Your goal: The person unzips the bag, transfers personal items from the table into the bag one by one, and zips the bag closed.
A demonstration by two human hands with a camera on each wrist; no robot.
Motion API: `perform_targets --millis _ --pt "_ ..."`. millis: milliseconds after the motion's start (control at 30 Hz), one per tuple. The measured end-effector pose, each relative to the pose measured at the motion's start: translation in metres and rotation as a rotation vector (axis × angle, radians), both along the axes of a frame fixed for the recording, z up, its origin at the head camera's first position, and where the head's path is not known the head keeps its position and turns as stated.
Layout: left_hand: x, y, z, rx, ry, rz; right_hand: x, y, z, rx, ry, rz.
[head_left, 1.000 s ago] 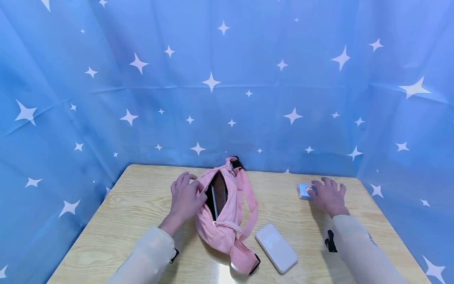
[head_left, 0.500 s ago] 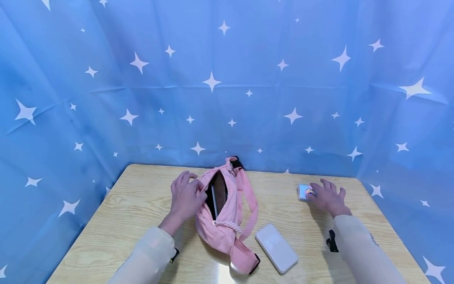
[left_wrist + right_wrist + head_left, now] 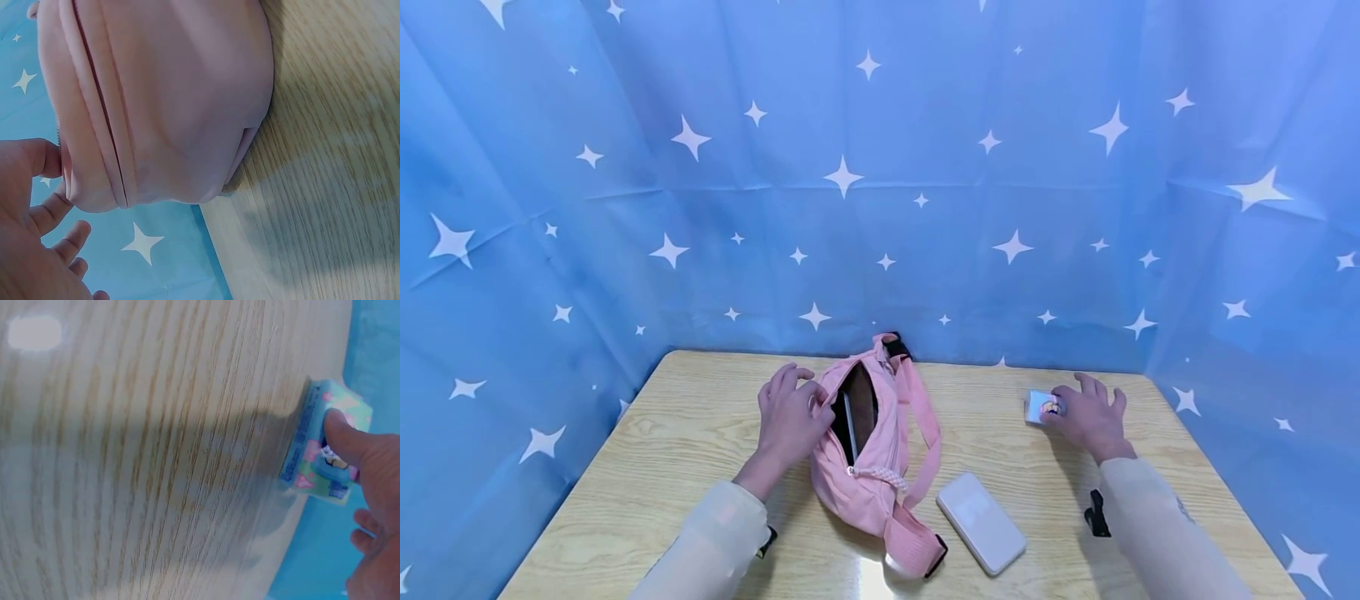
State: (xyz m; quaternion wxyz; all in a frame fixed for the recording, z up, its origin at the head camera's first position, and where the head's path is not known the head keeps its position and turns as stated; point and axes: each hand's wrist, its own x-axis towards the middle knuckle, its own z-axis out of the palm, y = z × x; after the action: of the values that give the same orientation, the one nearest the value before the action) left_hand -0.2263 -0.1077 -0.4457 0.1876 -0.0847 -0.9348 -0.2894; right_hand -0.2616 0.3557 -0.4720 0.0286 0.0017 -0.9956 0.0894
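Note:
A pink waist bag (image 3: 887, 492) lies on the table with its zip opening apart. Inside the opening stands a thin, pale-edged flat object (image 3: 850, 423), mostly hidden. My left hand (image 3: 792, 417) pinches the bag's left rim between thumb and index finger, the other fingers loosely bent; the left wrist view shows this pinch on the bag (image 3: 181, 94) up close. At the right, my right hand (image 3: 1092, 421) holds a small pack of tissues (image 3: 1040, 406) with a cartoon print. In the right wrist view the thumb lies across the tissue pack (image 3: 319, 459); fingers behind it are partly hidden.
A white, rounded flat block (image 3: 981, 523), like a power bank, lies between the bag and my right arm. The bag's pink strap (image 3: 925, 417) loops on its right side. Blue star-printed cloth (image 3: 925, 167) stands behind the wooden table (image 3: 685, 450).
The head view has shifted slightly. My right thumb has moved a little on the tissue pack, and more of its print shows. My left hand keeps its pinch on the bag's rim.

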Motion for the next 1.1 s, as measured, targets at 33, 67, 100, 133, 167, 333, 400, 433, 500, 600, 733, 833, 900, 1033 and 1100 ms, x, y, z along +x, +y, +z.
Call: perform_targets --millis 33,67,100,133,167,333,400,433,500,600,733,833,900,1033,1100 --pt "0.000 0.000 0.000 -0.001 -0.007 0.001 0.000 0.000 0.000 0.004 0.018 -0.002" --pt "0.000 0.000 0.000 -0.003 -0.014 0.002 0.000 0.000 -0.001 0.009 0.038 -0.001" --pt "-0.001 -0.001 -0.001 -0.004 -0.018 0.002 0.000 0.000 -0.001 0.012 0.055 -0.002" --pt "-0.001 -0.001 -0.001 -0.004 -0.023 0.003 0.000 0.000 -0.001 0.013 0.070 -0.003" --pt "-0.001 -0.001 -0.001 -0.004 -0.025 0.003 0.001 0.000 -0.001 0.011 0.085 -0.002" --pt "0.000 -0.002 -0.003 -0.001 -0.019 0.007 0.002 0.000 0.001 0.006 0.130 0.018" --pt "0.001 -0.003 -0.003 0.002 -0.016 0.009 0.002 0.000 0.002 0.010 0.140 0.027" --pt "0.001 -0.003 -0.003 0.005 -0.017 0.009 0.002 0.000 0.002 0.013 0.141 0.031" --pt "0.001 -0.003 -0.002 0.009 -0.021 0.008 0.002 0.000 0.004 0.016 0.142 0.036" --pt "0.001 -0.002 -0.001 0.012 -0.022 0.005 0.003 -0.002 0.007 0.029 0.150 0.043" --pt "0.001 -0.002 -0.001 0.008 -0.010 0.007 0.004 -0.007 0.011 0.045 0.170 0.063" --pt "0.001 -0.001 -0.001 0.011 -0.005 0.005 0.005 -0.010 0.013 0.044 0.167 0.072" --pt "0.002 -0.001 -0.001 0.013 -0.010 0.003 0.007 -0.013 0.014 0.051 0.160 0.072" --pt "0.002 0.000 -0.001 0.009 -0.012 0.002 0.008 -0.019 0.016 0.058 0.160 0.080" --pt "0.002 0.000 0.000 0.009 -0.003 0.001 0.007 -0.022 0.018 0.052 0.167 0.085"
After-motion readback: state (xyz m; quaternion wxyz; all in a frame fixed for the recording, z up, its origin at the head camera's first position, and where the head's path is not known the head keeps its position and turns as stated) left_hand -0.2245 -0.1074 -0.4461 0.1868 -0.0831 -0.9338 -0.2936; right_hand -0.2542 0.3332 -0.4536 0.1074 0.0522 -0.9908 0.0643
